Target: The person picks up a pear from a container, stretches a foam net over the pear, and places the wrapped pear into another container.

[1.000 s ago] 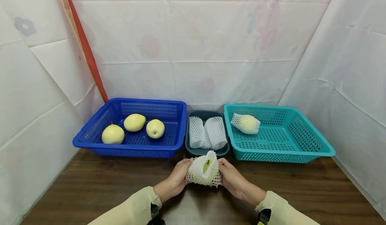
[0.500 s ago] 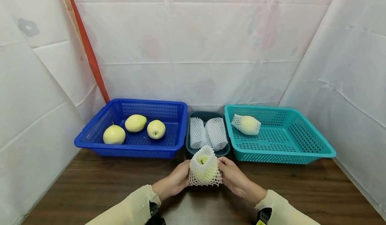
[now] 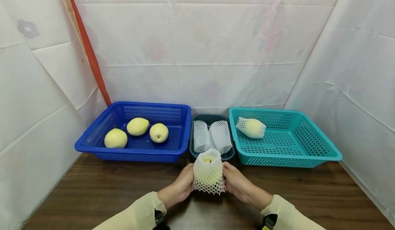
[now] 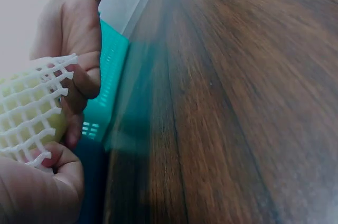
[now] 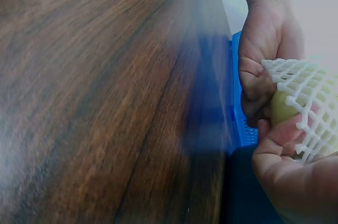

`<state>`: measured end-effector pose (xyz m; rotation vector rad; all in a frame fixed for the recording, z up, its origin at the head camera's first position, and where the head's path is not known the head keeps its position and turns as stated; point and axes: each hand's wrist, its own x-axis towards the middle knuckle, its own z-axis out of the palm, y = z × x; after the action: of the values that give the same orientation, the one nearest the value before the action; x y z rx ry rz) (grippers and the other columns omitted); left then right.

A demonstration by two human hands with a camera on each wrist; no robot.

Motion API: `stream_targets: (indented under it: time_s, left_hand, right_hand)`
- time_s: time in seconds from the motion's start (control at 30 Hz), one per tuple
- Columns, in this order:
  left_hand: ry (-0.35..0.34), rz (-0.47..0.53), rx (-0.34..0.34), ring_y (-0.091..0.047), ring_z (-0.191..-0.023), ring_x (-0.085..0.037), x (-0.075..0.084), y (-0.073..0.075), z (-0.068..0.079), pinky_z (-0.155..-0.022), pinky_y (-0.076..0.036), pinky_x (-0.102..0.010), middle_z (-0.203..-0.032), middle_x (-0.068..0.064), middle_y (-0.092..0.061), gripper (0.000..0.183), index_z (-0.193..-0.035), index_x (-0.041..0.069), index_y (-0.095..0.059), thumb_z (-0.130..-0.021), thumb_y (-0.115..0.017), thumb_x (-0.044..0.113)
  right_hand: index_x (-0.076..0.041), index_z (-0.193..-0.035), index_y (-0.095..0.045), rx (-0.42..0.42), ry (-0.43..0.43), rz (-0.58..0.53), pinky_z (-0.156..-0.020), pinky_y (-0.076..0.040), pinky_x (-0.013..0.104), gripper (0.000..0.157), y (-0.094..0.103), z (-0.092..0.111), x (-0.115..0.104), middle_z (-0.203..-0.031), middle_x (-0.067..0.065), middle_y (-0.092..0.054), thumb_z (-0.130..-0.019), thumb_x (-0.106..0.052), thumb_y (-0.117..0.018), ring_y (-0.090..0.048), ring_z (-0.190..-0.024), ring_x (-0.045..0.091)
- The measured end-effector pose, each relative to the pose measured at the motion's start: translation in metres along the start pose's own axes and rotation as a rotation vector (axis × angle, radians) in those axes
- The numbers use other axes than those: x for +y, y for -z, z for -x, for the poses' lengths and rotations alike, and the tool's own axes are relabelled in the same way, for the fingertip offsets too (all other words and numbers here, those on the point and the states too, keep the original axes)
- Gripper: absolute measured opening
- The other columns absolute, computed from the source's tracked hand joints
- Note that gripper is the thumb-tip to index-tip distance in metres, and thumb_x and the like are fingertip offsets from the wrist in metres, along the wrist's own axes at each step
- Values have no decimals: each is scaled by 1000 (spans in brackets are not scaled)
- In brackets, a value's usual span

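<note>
Between my two hands is a pear [image 3: 209, 177] in a white foam net sleeve [image 3: 202, 185]. My left hand [image 3: 180, 183] grips it from the left and my right hand [image 3: 237, 182] from the right, with thumbs curled over the net's lower edge. A short stem shows through the net's upper opening. In the left wrist view, the bare underside of the pear [image 4: 58, 124] peeks out below the ragged net edge. The right wrist view also has yellow-green skin [image 5: 282, 109] uncovered between the hands. Most of the far fingers are hidden behind the fruit.
A blue basket [image 3: 132, 152] at the left holds 3 bare pears [image 3: 138, 126]. The small dark teal tray [image 3: 231, 151] in the middle has several flat foam nets [image 3: 220, 135]. One netted pear [image 3: 253, 128] lies in the turquoise basket [image 3: 287, 160] at right.
The sleeved pear has been tipped so that its net opening, first slanting and gaping toward me, now points up. More netting covers its front. Both hands keep their hold in nearly the same place.
</note>
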<state>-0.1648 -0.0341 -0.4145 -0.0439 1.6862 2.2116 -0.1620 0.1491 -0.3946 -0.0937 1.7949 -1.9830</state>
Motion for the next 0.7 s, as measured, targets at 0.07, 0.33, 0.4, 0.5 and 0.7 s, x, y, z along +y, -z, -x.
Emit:
stream_targets:
  time_s: [0.07,0.33,0.4,0.5,0.7]
  left_hand:
    - [-18,0,11,-49,-73,-11,0,-2,0,-63,-40,-25,-88,-2,-50,24,-111,6,-45,-101,-43,27]
    - [-62,43,31,-43,-61,-9,4,-10,-1,-57,-36,-23,-76,0,-48,9,-100,6,-46,-99,-48,15]
    - [-58,54,26,-43,-60,-9,5,-12,-2,-57,-36,-22,-76,0,-49,9,-103,5,-47,-99,-48,13]
    - [-46,77,11,-45,-63,-8,5,-13,-3,-58,-37,-22,-79,0,-52,14,-108,3,-47,-100,-47,14]
    - [-47,176,-37,-57,-79,-7,5,-13,-4,-69,-46,-23,-92,-1,-59,25,-121,0,-45,-102,-45,17]
  right_hand:
    - [-3,-114,-39,-3,14,-13,-68,-46,33,24,-1,0,0,-97,10,-53,-106,-25,-31,-55,-81,17]
    - [-1,-118,-41,75,89,-78,-73,-46,32,24,-5,-4,3,-99,9,-55,-105,-21,-37,-56,-86,16]
    - [1,-124,-40,91,107,-77,-76,-46,32,27,-6,-5,4,-104,10,-55,-104,-17,-36,-56,-90,16]
    - [2,-133,-36,103,123,-75,-78,-47,32,33,-6,-6,5,-110,11,-55,-105,-14,-33,-56,-94,16]
    - [1,-132,-38,65,108,-108,-75,-47,34,35,-5,-6,4,-102,8,-59,-104,-20,-37,-58,-89,16]
